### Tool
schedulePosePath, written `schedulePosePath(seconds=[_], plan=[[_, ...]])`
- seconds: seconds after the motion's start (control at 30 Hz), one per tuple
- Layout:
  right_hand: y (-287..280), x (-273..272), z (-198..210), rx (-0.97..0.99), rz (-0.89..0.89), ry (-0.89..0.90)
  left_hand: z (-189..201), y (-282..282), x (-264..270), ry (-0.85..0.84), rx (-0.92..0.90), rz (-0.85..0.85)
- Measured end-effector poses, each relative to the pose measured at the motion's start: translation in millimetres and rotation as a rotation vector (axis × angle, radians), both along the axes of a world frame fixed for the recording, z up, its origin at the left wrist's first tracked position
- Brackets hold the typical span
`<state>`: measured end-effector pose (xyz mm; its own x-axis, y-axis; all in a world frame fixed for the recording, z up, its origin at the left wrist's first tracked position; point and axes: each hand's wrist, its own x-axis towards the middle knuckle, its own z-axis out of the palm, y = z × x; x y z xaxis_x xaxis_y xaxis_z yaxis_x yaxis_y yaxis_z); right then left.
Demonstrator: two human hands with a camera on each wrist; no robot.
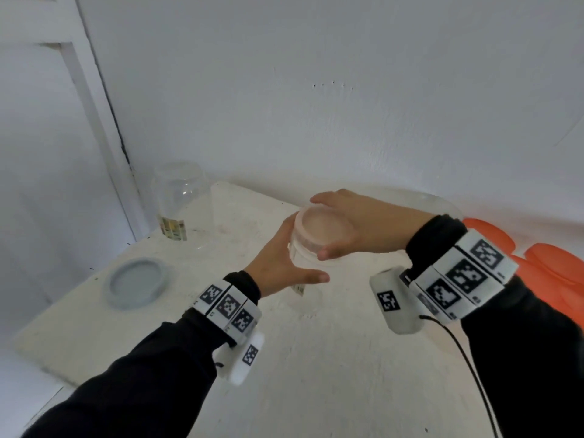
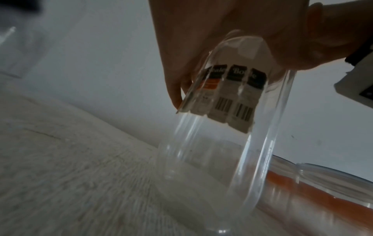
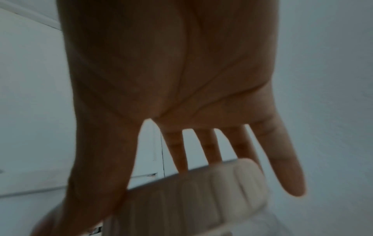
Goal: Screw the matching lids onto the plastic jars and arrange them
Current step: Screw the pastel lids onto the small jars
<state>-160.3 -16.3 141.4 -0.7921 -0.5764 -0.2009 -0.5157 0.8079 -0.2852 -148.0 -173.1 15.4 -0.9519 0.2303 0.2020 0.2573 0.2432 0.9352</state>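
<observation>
White walls are boxing in the worktop (image 1: pixel 316 358) on the far side, with a door frame running down at the left, so the back edge is tight. Its near half is sitting bare, and the left edge is dropping off just past the grey lid (image 1: pixel 137 281). Orange lids (image 1: pixel 550 267) are piling up at the right edge, with a big clear jar lying on its side behind the right wrist. Another clear jar (image 1: pixel 178 200) is standing upright in the back left corner.

Middle of the worktop, the task jar (image 2: pixel 228 127) is standing upright, long axis vertical, mouth pointing up, label facing the left wrist camera. The left hand (image 1: pixel 281 263) is wrapping around its side, thumb in front. The right hand (image 1: pixel 357 226) is cupping the pale lid (image 1: pixel 320 229) on top, thumb and fingers gripping the ribbed rim.
</observation>
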Motion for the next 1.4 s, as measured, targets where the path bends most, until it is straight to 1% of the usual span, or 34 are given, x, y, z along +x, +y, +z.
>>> schedulePosePath(seconds=[0.07, 0.17, 0.23, 0.47, 0.6, 0.73, 0.8, 0.9, 0.97, 1.0, 1.07, 1.13, 1.2, 1.27, 1.33, 1.4], plan=[[-8, -1, 4, 0.117, 0.021, 0.020, 0, 1, -1, -0.011, 0.003, 0.038], [-19, -6, 7, 0.297, 0.030, 0.020, -1, 1, -5, -0.034, -0.019, 0.035], [-25, -9, 9, 0.363, 0.024, 0.020, -2, -1, -8, -0.042, -0.030, 0.032], [-28, -13, 8, 0.352, 0.085, 0.004, -4, -6, -13, -0.055, -0.046, 0.013], [-25, -12, 7, 0.321, 0.123, -0.056, -2, -9, -15, -0.071, -0.052, -0.052], [-24, -11, 8, 0.306, 0.119, -0.060, 0, -10, -14, -0.078, -0.053, -0.072], [-26, -10, 9, 0.333, 0.076, -0.006, -1, -10, -14, -0.075, -0.054, -0.077], [-34, -2, 8, 0.345, -0.103, 0.153, -2, -10, -15, -0.073, -0.047, -0.084], [-35, -1, 3, 0.398, -0.137, 0.216, -2, -11, -15, -0.076, -0.065, -0.082], [-33, -2, 1, 0.418, -0.133, 0.203, -3, -11, -15, -0.080, -0.068, -0.084], [-29, -3, 3, 0.414, -0.094, 0.102, -3, -11, -14, -0.085, -0.063, -0.082], [-25, -2, 9, 0.369, 0.040, 0.001, -3, -10, -14, -0.080, -0.075, -0.073], [-24, -2, 11, 0.321, 0.135, -0.031, -2, -9, -15, -0.067, -0.088, -0.064], [-26, -2, 7, 0.309, 0.092, 0.019, -2, -9, -15, -0.059, -0.077, -0.068], [-32, 1, 2, 0.341, 0.005, 0.124, -4, -10, -14, -0.066, -0.055, -0.074], [-36, 2, -4, 0.384, -0.012, 0.227, -5, -11, -15, -0.081, -0.042, -0.081]])
